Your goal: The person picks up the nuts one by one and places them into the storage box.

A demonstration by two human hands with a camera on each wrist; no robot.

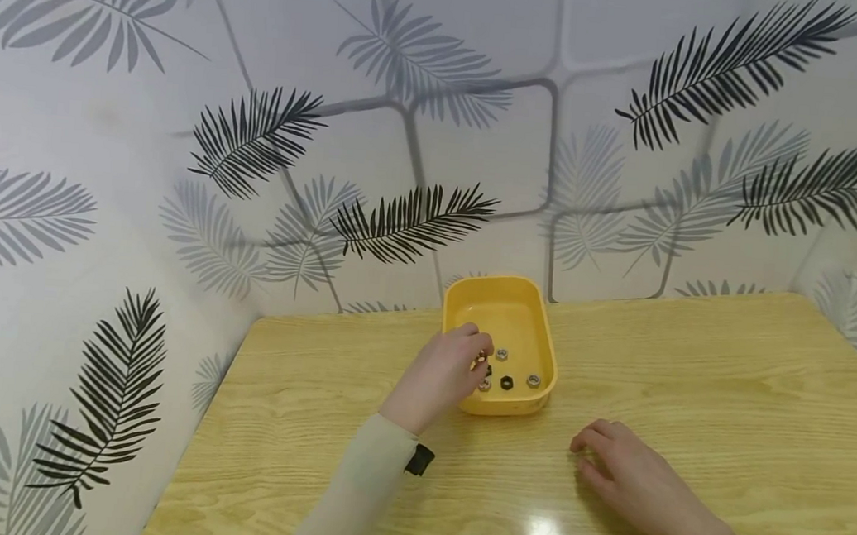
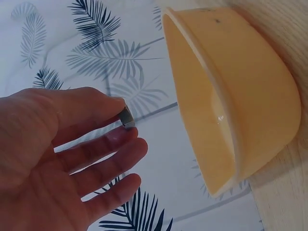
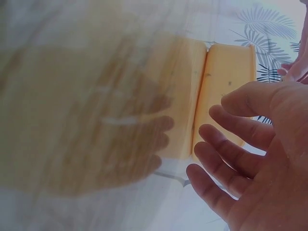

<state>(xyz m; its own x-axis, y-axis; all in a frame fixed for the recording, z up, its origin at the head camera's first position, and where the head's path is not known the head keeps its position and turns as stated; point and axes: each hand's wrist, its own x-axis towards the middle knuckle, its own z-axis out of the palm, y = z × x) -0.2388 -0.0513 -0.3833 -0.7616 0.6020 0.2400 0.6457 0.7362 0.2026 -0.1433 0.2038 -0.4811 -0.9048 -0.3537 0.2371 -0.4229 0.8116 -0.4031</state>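
A yellow plastic bin stands on the table near the wall. Over its left side, my left hand pinches a metal nut between thumb and index finger, its other fingers loosely extended. Several nuts lie on the bin's floor, among them a dark nut, a silver nut and another silver nut; the left hand partly covers others. To the right of the bin and nearer the front, my right hand rests by the tabletop with relaxed, slightly bent fingers, holding nothing in the right wrist view.
The wood-grain table extends to both sides of the bin. Behind it rises a wall with a leaf pattern, close to the bin's far end. A black band sits at the left wrist.
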